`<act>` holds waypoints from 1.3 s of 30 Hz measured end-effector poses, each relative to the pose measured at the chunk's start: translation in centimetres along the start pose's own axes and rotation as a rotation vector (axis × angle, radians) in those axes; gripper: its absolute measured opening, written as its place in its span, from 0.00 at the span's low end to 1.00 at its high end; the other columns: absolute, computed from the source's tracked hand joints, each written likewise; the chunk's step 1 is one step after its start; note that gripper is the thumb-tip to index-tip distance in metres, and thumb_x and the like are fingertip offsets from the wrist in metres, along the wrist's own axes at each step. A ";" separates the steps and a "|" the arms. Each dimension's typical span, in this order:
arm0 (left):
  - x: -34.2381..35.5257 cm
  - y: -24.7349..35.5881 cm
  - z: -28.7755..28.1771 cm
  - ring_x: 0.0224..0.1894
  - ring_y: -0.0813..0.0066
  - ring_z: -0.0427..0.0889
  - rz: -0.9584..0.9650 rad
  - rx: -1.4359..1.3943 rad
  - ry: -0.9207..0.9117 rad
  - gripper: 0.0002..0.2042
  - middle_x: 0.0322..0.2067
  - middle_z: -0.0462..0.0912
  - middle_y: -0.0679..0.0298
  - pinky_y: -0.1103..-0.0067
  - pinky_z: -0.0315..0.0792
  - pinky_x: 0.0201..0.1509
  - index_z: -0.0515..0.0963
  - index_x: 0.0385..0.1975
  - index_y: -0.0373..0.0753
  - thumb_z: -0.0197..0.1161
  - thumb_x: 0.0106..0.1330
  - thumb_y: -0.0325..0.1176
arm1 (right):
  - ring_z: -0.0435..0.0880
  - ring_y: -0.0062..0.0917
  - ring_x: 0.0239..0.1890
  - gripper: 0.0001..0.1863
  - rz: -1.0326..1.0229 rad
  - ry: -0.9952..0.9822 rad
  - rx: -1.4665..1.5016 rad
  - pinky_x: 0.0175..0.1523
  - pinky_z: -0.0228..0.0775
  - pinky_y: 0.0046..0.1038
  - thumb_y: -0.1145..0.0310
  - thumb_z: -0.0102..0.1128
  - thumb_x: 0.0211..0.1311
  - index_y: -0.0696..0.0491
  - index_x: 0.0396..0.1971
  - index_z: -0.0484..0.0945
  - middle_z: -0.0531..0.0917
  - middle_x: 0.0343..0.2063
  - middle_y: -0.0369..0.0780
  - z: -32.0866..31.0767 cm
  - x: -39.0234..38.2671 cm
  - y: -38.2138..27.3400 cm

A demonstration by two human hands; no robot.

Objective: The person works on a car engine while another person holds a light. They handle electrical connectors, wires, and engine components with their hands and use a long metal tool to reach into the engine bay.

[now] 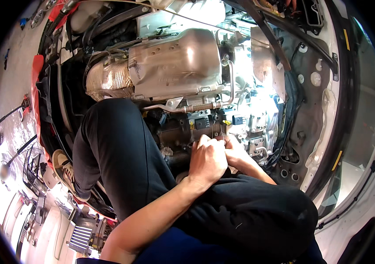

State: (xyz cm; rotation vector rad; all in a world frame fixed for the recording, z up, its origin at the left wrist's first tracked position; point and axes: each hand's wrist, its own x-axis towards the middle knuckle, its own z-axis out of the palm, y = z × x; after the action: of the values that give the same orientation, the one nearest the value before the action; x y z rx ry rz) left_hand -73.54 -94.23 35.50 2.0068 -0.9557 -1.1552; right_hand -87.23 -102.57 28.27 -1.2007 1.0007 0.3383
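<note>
Over the engine's near side, my left hand point(208, 157) and my right hand point(235, 150) meet with fingers curled and pinched together. Thin wire-like lines show just above the fingertips, but what the fingers hold is too small to make out. Right beyond the hands, the engine block point(174, 134) carries black connectors point(202, 122) with yellow bits beside them. A metal pipe with a braided section point(196, 108) crosses behind these. Farther back lies a large metal heat shield point(176, 66), with crinkled foil shielding point(108, 80) at its left end.
I sit in the engine bay, my bent left knee point(117, 132) raised beside the engine. A dark strut point(266, 33) slants across the far right. Bright metal engine parts point(258, 123) lie right of my hands. The windshield point(363, 97) borders the right. Tools and a fan stand on the floor at left.
</note>
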 end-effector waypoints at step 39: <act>3.2 2.6 2.0 0.15 0.85 0.52 -0.889 -1.597 0.364 0.08 0.15 0.56 0.75 0.84 0.53 0.19 0.70 0.34 0.38 0.49 0.73 0.34 | 0.65 0.13 0.16 0.12 -0.068 0.677 0.327 0.22 0.56 0.20 0.69 0.53 0.63 0.61 0.24 0.79 0.72 0.12 0.32 -1.0 -1.0 -3.7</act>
State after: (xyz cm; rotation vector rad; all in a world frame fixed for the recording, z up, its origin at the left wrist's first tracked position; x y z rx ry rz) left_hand -74.95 -98.60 35.34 1.0340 0.9865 -1.1852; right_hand -85.63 -104.57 31.28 -1.0571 1.5216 -0.3061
